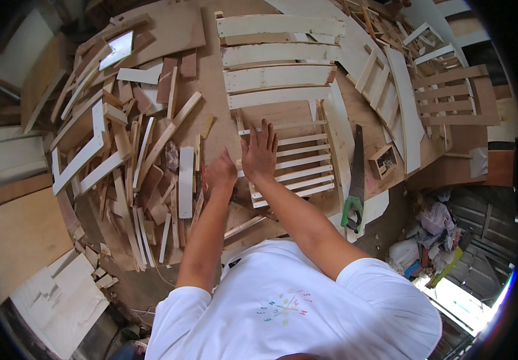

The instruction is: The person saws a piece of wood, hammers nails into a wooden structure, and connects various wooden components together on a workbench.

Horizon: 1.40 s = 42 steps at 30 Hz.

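Note:
My right hand [260, 155] lies flat with its fingers stretched out, over the left end of a white slatted wooden frame [302, 162]. Just left of it, my left hand [220, 172] is closed with the thumb on top. A bit of red shows beside the left fist, but what the fingers hold, if anything, is hidden. Beyond the slatted frame lies a larger panel of wide whitish boards [280, 55]. A small yellowish piece [209, 126] rests on the brown work surface [212, 144] past my left hand.
To the right lies a handsaw [355, 180] with a green handle, near a small open wooden box [383, 162]. Heaped wood offcuts [121, 138] cover the left side. Further right are slatted wooden frames [451, 99] and bundled cloth and bags [430, 225].

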Motion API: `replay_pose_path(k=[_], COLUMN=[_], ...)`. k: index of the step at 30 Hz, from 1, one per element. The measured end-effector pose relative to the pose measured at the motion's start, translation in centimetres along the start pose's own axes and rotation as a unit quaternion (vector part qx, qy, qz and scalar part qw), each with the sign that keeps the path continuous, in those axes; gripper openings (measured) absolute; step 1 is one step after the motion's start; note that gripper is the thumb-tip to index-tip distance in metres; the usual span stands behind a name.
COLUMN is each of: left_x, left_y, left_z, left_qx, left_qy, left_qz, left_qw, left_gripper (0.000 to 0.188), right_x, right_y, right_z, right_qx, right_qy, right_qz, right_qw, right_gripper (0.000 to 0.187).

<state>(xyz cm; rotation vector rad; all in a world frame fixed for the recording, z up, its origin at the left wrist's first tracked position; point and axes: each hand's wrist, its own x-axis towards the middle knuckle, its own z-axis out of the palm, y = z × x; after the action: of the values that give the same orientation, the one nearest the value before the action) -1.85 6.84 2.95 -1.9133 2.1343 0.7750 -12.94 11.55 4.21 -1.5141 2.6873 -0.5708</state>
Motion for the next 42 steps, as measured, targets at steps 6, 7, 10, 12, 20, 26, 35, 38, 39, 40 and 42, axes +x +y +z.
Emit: replay_pose_path(k=[6,7,10,12,20,26,35,38,39,40,42], left_x=[-0.6,0.0,0.6,-0.9,-1.5,-4.6,-15.5,-16.3,-16.4,-16.5,-16.1], left_y=[-2.5,-2.2,-1.7,-2.1,-3.2,-5.6,-14.7,-13.1,-12.3,-11.1,-8.2], left_z=[2.8,3.0,2.5,1.8,-6.3,-9.5,-2.4,-0.5,-0.2,-0.4,-0.6], left_qx=[-0.157,-0.149,-0.132,-0.135,-0.043,-0.002,-0.123,-0.207,-0.243,-0.245,-0.248], left_qy=[0.091,0.11,0.126,0.084,-0.139,-0.126,0.185,0.151,0.122,0.102,0.062], left_qz=[0.116,0.117,0.112,0.092,0.193,0.117,0.229,0.25,0.263,0.283,0.32], left_qw=[0.977,0.976,0.977,0.983,0.97,0.985,0.948,0.934,0.926,0.922,0.912], left_gripper=[0.05,0.048,0.044,0.044,0.043,0.04,0.035,0.032,0.032,0.032,0.032], right_x=[0.2,-0.1,2.3,1.1,1.0,0.5,-8.3,-13.9,-15.5,-16.8,-18.7], right_y=[-0.4,-0.5,-0.4,-0.4,-0.2,-0.3,6.6,9.2,9.8,10.5,11.6], right_z=[-0.2,-0.4,-0.3,-0.4,0.0,0.1,-9.7,-11.0,-11.0,-11.0,-10.8], right_qx=[-0.006,-0.016,0.002,0.001,0.002,0.008,0.282,0.244,0.222,0.2,0.217], right_qy=[-0.084,-0.087,-0.085,-0.082,-0.033,-0.004,0.028,0.001,0.007,0.013,0.019], right_qz=[0.011,0.012,0.003,0.008,-0.01,-0.02,0.039,0.077,0.095,0.111,0.085], right_qw=[0.996,0.996,0.996,0.997,0.999,1.0,0.958,0.967,0.97,0.973,0.972], right_gripper=[0.052,0.051,0.05,0.049,0.047,0.043,0.037,0.036,0.036,0.035,0.037])
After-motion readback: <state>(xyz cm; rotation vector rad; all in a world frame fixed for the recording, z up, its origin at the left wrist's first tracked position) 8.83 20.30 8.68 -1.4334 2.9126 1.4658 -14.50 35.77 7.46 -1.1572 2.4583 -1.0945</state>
